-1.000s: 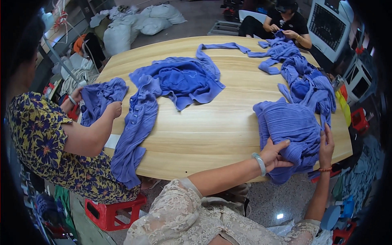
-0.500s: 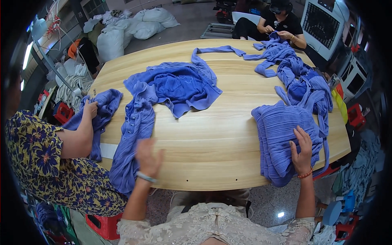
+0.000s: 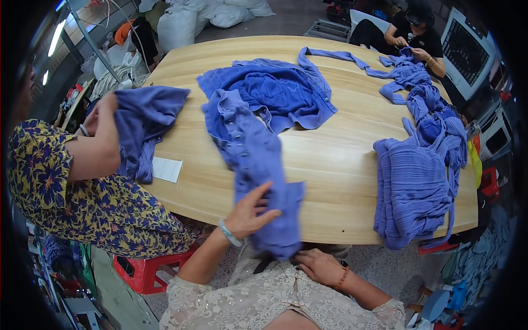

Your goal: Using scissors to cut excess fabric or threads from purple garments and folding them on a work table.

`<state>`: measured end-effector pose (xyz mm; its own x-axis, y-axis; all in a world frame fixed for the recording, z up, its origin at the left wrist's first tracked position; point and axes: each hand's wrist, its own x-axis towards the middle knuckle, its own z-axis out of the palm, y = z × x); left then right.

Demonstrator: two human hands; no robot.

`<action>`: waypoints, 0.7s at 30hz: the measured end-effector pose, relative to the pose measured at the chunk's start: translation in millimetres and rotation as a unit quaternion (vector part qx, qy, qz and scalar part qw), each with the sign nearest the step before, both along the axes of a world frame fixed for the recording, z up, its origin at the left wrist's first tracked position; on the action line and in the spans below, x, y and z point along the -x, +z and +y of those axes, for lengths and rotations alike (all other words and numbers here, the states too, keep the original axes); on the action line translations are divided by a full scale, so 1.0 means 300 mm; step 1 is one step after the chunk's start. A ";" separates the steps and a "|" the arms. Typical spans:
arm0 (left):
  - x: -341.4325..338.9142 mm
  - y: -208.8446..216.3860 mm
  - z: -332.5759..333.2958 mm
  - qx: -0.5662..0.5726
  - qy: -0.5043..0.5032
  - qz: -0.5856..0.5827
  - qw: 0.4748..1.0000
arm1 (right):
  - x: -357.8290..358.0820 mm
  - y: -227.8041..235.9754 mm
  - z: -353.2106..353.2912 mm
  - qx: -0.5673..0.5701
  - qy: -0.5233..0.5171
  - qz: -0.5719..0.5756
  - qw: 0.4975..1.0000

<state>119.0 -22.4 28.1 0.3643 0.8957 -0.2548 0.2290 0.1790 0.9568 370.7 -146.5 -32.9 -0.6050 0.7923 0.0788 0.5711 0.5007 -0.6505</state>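
Observation:
A blue-violet buttoned garment lies lengthwise before me, its lower end over the table's front edge. My left hand rests on its left side with fingers spread. At that lower end, close to my lace top, my right hand has its fingers extended beside the cloth; their tips are partly hidden. Just behind lies another blue-violet garment, opened out with its darker inside up. To the right sits a folded stack of ribbed blue-violet garments, touched by neither hand.
At left a person in a flowered outfit handles a blue-violet garment beside a white paper. Tangled garments run along the table's right side toward a seated person in black. A red stool stands lower left.
The buttoned garment has shifted right, in front of me. My left hand has moved right onto it; my right hand has left the stack for its lower end. The view has turned left.

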 end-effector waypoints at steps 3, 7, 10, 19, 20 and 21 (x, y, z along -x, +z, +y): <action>-0.084 -0.040 -0.006 0.063 -0.104 -0.280 0.952 | 0.000 -0.236 -0.023 0.113 -0.088 -0.131 0.981; -0.144 -0.032 0.056 -0.361 -0.133 -0.006 0.923 | -0.041 -0.621 -0.027 0.059 -0.183 -0.085 0.978; -0.061 -0.039 0.135 -0.487 -0.025 0.205 0.849 | -0.010 -0.635 -0.021 0.083 -0.192 -0.089 0.974; 0.167 -0.237 0.285 -0.440 -0.020 0.413 0.797 | -0.048 -0.333 -0.075 0.124 -0.181 -0.193 0.956; 0.137 -0.209 0.252 -0.427 -0.022 0.432 0.794 | -0.079 -0.202 -0.099 0.233 -0.130 -0.260 0.928; 0.121 -0.196 0.220 -0.457 -0.008 0.443 0.771 | -0.121 -0.173 -0.146 0.214 -0.143 -0.227 0.939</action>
<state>82.8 43.6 -30.8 0.4229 0.8456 0.3257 0.8603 -0.4876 0.1489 406.9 -190.4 -84.8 -0.2574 0.8278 -0.4985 0.9097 0.0336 -0.4139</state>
